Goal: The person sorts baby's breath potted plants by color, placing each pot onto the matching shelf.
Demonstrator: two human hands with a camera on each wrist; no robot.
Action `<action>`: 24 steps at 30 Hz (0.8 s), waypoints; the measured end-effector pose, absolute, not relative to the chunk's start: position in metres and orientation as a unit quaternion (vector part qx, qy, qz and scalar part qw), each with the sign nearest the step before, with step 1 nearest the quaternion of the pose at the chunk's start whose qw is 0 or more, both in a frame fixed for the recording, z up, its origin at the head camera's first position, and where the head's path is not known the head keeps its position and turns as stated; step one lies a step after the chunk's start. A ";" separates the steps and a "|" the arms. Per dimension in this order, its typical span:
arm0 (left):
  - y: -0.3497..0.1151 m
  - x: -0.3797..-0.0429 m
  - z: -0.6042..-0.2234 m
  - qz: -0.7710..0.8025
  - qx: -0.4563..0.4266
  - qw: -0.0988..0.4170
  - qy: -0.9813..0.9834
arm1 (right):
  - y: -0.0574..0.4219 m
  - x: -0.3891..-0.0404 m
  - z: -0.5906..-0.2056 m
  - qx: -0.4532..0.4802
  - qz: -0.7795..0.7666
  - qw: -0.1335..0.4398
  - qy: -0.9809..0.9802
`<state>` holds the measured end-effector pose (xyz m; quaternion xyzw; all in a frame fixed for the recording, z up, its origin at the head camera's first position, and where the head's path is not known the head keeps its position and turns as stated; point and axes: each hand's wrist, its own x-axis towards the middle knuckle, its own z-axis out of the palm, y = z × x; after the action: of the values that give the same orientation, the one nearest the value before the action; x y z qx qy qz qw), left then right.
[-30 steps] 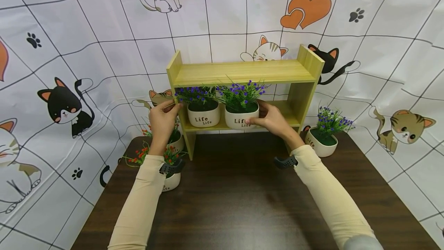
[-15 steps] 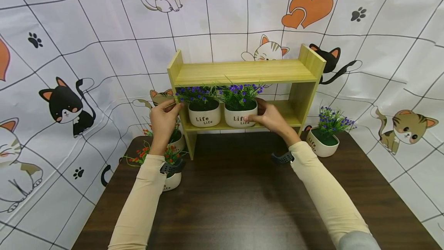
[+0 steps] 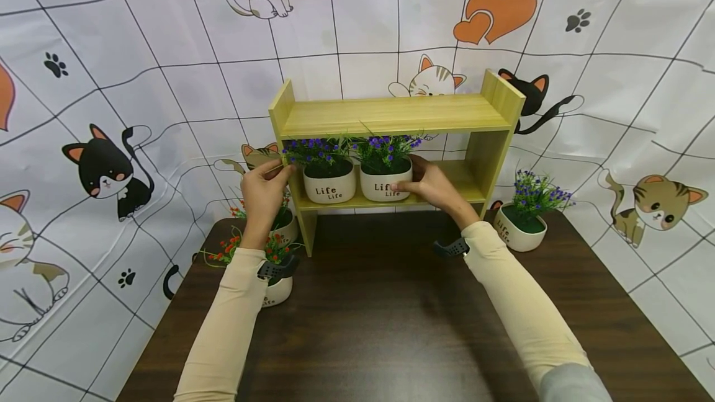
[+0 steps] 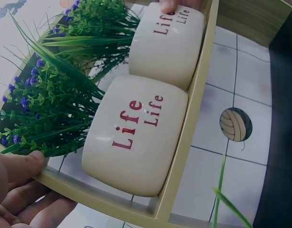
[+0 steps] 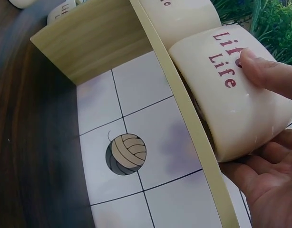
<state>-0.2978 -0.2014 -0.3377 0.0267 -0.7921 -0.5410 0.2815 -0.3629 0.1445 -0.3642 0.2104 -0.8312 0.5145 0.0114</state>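
Observation:
A light wooden shelf [image 3: 391,115] stands at the back of the table. On its lower board sits a white pot of purple flowers [image 3: 328,191], marked "Life", towards the left. Right beside it is a second white flower pot [image 3: 371,187], which my right hand [image 3: 437,186] grips with the thumb on its front and the fingers round its right side. In the right wrist view this pot [image 5: 231,109] is at the lower board's edge. My left hand [image 3: 264,198] holds the shelf's left side panel, thumb and fingers on either side of it, close to the purple flowers [image 4: 27,104].
On the dark brown table [image 3: 363,315], a pot of purple flowers [image 3: 521,228] stands right of the shelf. Two red-flowered pots stand at the left, the nearer pot [image 3: 277,292] partly behind my left forearm. A cat-patterned wall covering [image 3: 184,79] hangs behind.
The right-hand flower pot has come down slightly and shifted left towards the other pot, with my right hand still gripping it. My left hand has stayed on the shelf's side.

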 end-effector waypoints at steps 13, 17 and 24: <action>-0.200 -0.298 -0.337 -0.535 0.030 0.284 -0.796 | 0.144 -0.370 -0.366 0.207 0.502 -0.008 -0.840; -0.200 -0.297 -0.337 -0.536 0.029 0.284 -0.794 | 0.144 -0.371 -0.365 0.217 0.506 -0.012 -0.835; -0.200 -0.296 -0.338 -0.535 0.027 0.281 -0.796 | 0.145 -0.370 -0.366 0.221 0.507 -0.020 -0.833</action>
<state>-0.2963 -0.2003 -0.3383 0.0273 -0.7961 -0.5354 0.2807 -0.3695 0.1452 -0.3663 0.2208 -0.8327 0.5075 -0.0197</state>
